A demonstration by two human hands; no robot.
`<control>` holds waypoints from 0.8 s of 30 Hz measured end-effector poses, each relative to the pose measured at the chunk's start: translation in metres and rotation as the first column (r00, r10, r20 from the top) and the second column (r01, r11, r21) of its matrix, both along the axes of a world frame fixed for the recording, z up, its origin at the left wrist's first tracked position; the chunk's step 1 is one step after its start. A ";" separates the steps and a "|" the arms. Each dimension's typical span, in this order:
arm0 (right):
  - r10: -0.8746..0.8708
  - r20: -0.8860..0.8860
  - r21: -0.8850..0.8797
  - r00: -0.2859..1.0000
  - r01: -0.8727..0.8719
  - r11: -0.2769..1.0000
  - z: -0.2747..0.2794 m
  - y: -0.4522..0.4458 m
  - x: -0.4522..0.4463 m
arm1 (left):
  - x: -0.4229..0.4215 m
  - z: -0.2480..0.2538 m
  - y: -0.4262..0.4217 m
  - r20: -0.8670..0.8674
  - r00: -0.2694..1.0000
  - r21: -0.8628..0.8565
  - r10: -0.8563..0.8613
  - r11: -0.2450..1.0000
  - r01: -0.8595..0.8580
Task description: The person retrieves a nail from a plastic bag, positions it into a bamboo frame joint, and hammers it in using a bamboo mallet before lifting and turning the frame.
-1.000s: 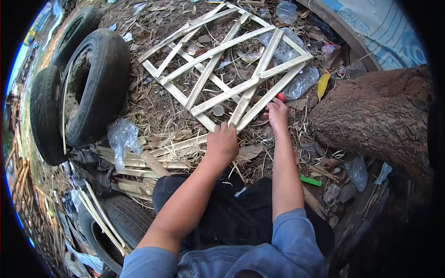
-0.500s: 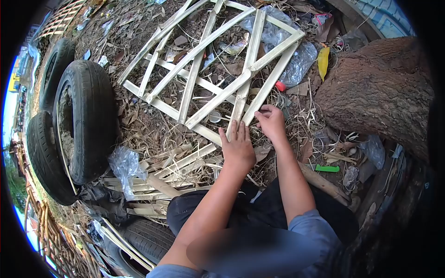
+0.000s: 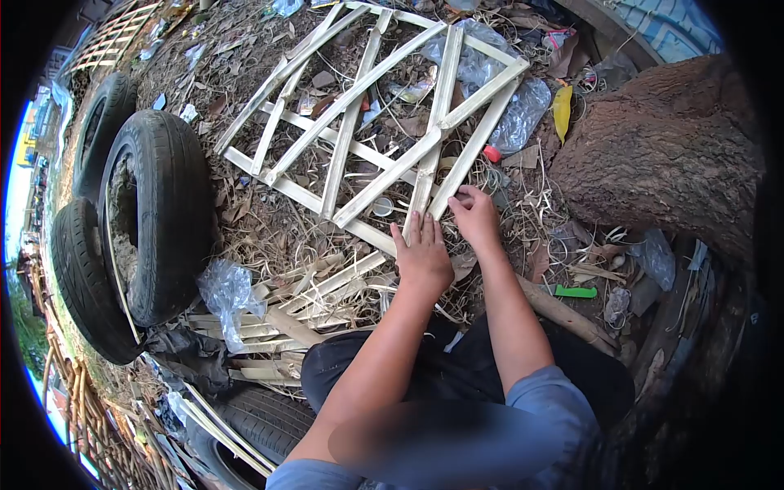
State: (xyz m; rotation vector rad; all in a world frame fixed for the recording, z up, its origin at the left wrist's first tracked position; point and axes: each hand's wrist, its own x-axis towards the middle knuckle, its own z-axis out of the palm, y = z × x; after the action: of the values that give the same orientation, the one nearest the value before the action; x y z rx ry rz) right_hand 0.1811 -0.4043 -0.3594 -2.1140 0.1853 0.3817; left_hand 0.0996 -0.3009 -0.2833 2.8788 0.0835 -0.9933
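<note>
A lattice frame of pale split-bamboo strips (image 3: pixel 347 122) lies on the ground, with crossed slats inside a roughly four-sided outline. My left hand (image 3: pixel 426 255) rests palm down at its near corner, fingers stretched over the strip ends. Just to the right, my right hand (image 3: pixel 477 217) has its fingers curled and pinched beside the outer edge of the right-hand strip. Whatever sits in that pinch is hidden by the fingers. A small white round cap (image 3: pixel 382 207) lies under the lattice, left of my hands.
Old tyres (image 3: pixel 167 216) stand at left. A thick tree trunk (image 3: pixel 661 151) rises at right, with a green-handled knife (image 3: pixel 576 291) below it. Loose bamboo strips (image 3: pixel 335 286) and clear plastic (image 3: pixel 229 298) lie near my knees. Another lattice (image 3: pixel 110 39) is far left.
The whole view has shifted slightly. Both hands keep almost the same place at the lattice corner, and the lattice itself looks unmoved.
</note>
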 end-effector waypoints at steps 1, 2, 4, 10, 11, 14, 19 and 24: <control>0.063 -0.009 -0.084 0.998 -0.064 0.994 0.016 0.001 -0.001 | 0.000 0.000 -0.001 0.002 1.000 -0.007 0.004 1.000 -0.003; 0.067 -0.007 -0.086 0.998 -0.067 0.994 0.010 0.000 0.000 | 0.001 0.000 -0.001 0.005 1.000 -0.008 0.007 1.000 -0.007; 0.068 -0.003 0.016 0.998 -0.068 0.998 -0.001 -0.002 0.000 | 0.001 0.001 -0.002 0.007 1.000 -0.001 0.007 1.000 -0.007; 0.087 -0.095 0.137 0.992 -0.073 0.988 -0.012 -0.006 0.008 | 0.004 0.006 -0.003 -0.010 1.000 -0.010 0.023 1.000 -0.023; 0.095 -0.092 0.156 0.991 -0.080 0.984 -0.014 -0.005 0.010 | 0.003 0.006 -0.002 -0.015 1.000 -0.009 0.022 1.000 -0.022; 0.072 -0.180 0.189 0.981 -0.038 0.981 0.010 0.000 0.010 | 0.004 0.006 -0.004 -0.016 0.999 -0.015 0.046 0.999 -0.046; 0.068 -0.179 0.244 0.982 -0.023 0.969 0.002 -0.001 0.009 | 0.007 0.012 -0.004 -0.048 0.997 -0.029 0.062 0.998 -0.064; 0.023 -0.103 0.314 0.994 0.010 0.949 0.023 -0.010 -0.003 | 0.008 0.012 -0.001 -0.002 0.996 -0.068 0.090 0.994 -0.090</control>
State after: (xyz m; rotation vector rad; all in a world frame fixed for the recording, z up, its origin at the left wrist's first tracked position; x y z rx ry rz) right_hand 0.1783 -0.4144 -0.3363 -1.7817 0.1668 0.4941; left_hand 0.1072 -0.3017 -0.2709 2.7879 0.1739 -0.9589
